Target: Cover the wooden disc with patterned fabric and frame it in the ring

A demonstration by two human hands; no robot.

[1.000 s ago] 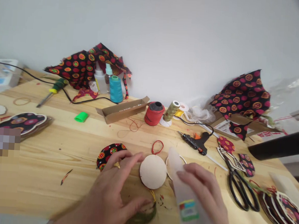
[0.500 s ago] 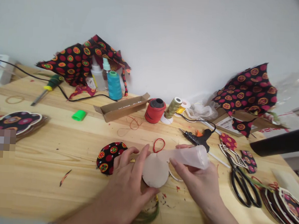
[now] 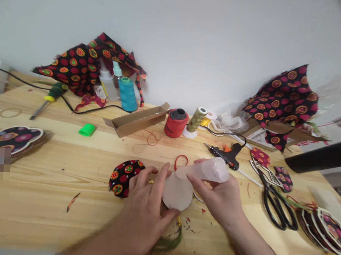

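A round pale grey disc (image 3: 177,193) lies in front of me, its edge held between the thumb and fingers of my left hand (image 3: 148,203). My right hand (image 3: 221,198) is closed around a translucent white squeeze bottle (image 3: 211,171). The bottle is tilted almost flat, and its narrow end reaches the disc's upper edge; whether it touches, I cannot tell. A red cord loop (image 3: 181,161) shows just above the disc. Below it is a green tassel (image 3: 169,241), partly hidden by my left hand. A padded floral fabric piece (image 3: 125,177) lies left of my fingers.
Black scissors (image 3: 279,209) and a black glue gun (image 3: 228,154) lie to the right. Behind are a red thread spool (image 3: 175,123), an open cardboard box (image 3: 140,120) and a turquoise thread cone (image 3: 127,95). A screwdriver (image 3: 49,97) and green cap (image 3: 87,129) are at left.
The bottle and my right hand have moved a little left across the disc's upper edge. My left hand keeps its hold on the disc. The view has shifted slightly.
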